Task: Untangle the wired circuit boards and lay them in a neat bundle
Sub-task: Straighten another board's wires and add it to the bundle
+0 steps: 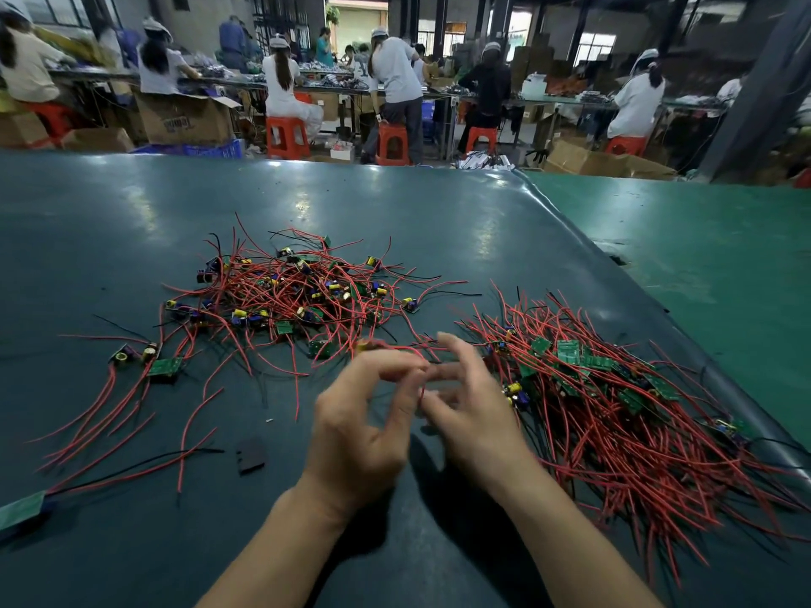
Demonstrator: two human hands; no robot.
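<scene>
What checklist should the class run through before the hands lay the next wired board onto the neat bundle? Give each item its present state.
1. Left hand pinches a red wire: ok.
2. Right hand holds that wire too: cannot tell, it is blurred.
3. Small board on the held wire lifted free of the tangled heap of red-wired green boards: cannot tell.
4. Neat bundle of aligned red wires and green boards lies beside the right hand: ok.
5. Heap fully sorted: not ok.
6. Stray boards on the dark green mat gathered: not ok.
</scene>
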